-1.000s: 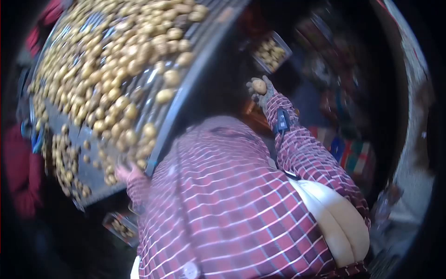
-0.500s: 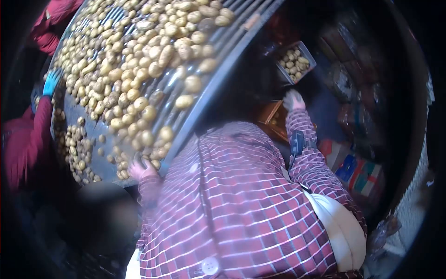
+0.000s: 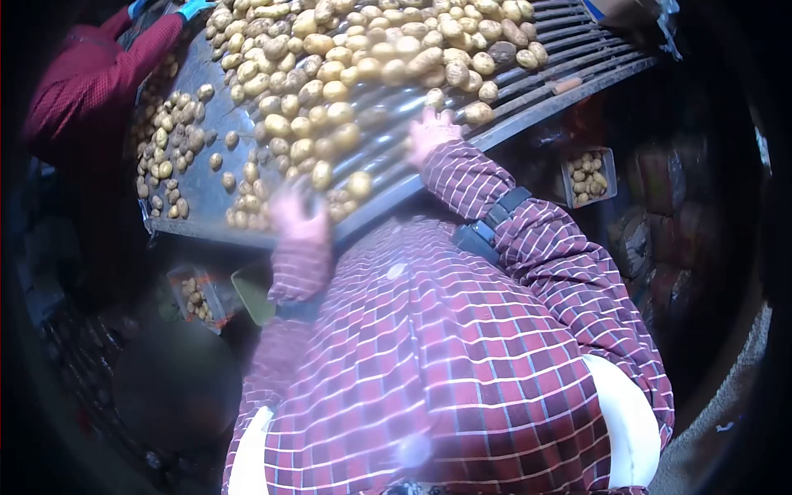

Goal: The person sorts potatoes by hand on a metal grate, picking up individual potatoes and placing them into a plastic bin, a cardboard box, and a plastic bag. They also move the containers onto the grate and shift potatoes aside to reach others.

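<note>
Potatoes (image 3: 338, 91) lie in a thick layer over a sloping table of metal bars (image 3: 569, 49). Near the front edge of the bars, my right hand (image 3: 434, 136) is stretched out with its fingers apart, the fingertips right at a single potato (image 3: 436, 99). My left hand (image 3: 299, 213) is over the lower end of the table, beside a small group of potatoes (image 3: 247, 206); motion smears its fingers. A lone potato (image 3: 359, 185) sits just to the right of it.
Across the table, a co-worker in a dark red sleeve (image 3: 153, 45) reaches in with a blue-gloved hand (image 3: 196, 8). Containers of potatoes stand below on the right (image 3: 610, 177) and lower left (image 3: 216, 309). The table's metal rim (image 3: 511, 124) runs close in front of me.
My right hand has come up from the orange crate below to the bars. The view has swung right, and my left hand has moved further over the table. Potatoes near it are blurred.
</note>
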`<action>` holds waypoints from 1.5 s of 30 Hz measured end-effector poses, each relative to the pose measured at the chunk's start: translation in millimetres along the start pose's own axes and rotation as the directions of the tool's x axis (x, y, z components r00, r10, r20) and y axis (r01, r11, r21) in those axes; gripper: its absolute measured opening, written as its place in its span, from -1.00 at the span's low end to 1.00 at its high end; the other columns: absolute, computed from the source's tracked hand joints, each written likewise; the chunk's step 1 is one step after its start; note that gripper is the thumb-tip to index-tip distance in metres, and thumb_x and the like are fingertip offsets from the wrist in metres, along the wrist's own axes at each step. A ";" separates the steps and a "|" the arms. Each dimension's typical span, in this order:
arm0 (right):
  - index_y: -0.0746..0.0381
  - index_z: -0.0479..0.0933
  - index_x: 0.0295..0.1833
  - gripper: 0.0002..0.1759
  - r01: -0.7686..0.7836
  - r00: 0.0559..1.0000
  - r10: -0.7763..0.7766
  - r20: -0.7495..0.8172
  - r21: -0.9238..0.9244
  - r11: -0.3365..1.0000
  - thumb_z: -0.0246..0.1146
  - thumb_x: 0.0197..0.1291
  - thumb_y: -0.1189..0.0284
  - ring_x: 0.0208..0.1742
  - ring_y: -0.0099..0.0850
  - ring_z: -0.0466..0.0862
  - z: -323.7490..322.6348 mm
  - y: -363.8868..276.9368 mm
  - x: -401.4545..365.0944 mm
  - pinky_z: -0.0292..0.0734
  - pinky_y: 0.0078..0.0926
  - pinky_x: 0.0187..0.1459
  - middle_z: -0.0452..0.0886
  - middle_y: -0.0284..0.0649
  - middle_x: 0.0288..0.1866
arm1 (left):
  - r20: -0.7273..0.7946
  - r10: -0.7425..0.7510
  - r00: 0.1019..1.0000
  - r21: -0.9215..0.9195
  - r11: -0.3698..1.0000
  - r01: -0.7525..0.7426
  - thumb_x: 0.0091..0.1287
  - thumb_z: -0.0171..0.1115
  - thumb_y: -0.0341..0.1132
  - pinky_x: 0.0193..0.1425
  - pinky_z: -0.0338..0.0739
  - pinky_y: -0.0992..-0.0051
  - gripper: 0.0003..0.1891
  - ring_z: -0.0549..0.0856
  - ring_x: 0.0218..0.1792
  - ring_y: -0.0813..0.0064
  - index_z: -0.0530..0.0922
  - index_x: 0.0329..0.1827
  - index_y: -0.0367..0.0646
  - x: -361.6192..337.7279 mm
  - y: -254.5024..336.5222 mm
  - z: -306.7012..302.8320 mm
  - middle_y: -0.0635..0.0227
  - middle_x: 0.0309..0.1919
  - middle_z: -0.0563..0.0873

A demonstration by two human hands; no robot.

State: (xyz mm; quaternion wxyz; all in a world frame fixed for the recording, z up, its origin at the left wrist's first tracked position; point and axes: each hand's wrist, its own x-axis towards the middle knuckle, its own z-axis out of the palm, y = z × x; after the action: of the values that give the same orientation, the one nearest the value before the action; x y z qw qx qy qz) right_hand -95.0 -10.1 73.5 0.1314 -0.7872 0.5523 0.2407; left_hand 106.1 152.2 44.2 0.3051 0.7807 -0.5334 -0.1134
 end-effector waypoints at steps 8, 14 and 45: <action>0.13 0.54 0.14 -0.37 0.125 0.977 -0.096 -0.192 0.146 0.981 0.37 -0.07 0.09 0.31 -0.01 0.40 18.1 30.5 33.8 0.37 -0.15 0.31 0.34 0.07 0.31 | 0.577 -0.015 0.816 0.060 0.998 -0.024 0.20 0.22 -0.31 0.18 0.49 0.20 -0.63 0.61 0.03 0.07 0.56 0.09 -0.15 32.7 45.8 44.8 0.04 0.01 0.59; 0.18 0.52 0.01 -0.57 -0.327 0.915 -0.333 0.229 0.904 -0.276 0.10 0.28 0.06 -0.20 -0.28 0.65 -8.7 -7.0 28.7 0.62 -0.33 -0.15 0.61 -0.20 -0.22 | 0.548 -0.108 0.829 -0.802 0.211 0.558 0.29 0.16 -0.23 0.21 0.53 0.30 -0.61 0.64 0.05 0.21 0.53 0.14 -0.19 -14.5 -13.3 -10.7 0.14 0.04 0.65; 0.20 0.51 0.13 -0.59 0.614 0.706 -0.568 -0.423 0.765 0.193 0.29 0.13 0.40 0.05 -0.33 0.59 54.6 42.3 55.8 0.50 -0.31 0.15 0.59 -0.19 0.00 | 0.624 -0.249 0.741 0.243 0.963 0.119 0.11 0.38 -0.33 0.27 0.46 0.16 -0.39 0.56 0.16 0.04 0.41 0.27 -0.14 54.9 20.8 0.0 -0.08 0.19 0.46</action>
State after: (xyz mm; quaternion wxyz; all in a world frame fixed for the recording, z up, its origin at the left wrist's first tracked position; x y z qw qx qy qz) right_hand -132.0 -44.3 0.4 0.5800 -0.7581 0.2500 -0.1622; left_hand 112.4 97.6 64.8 0.0140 0.7670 -0.5338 -0.3556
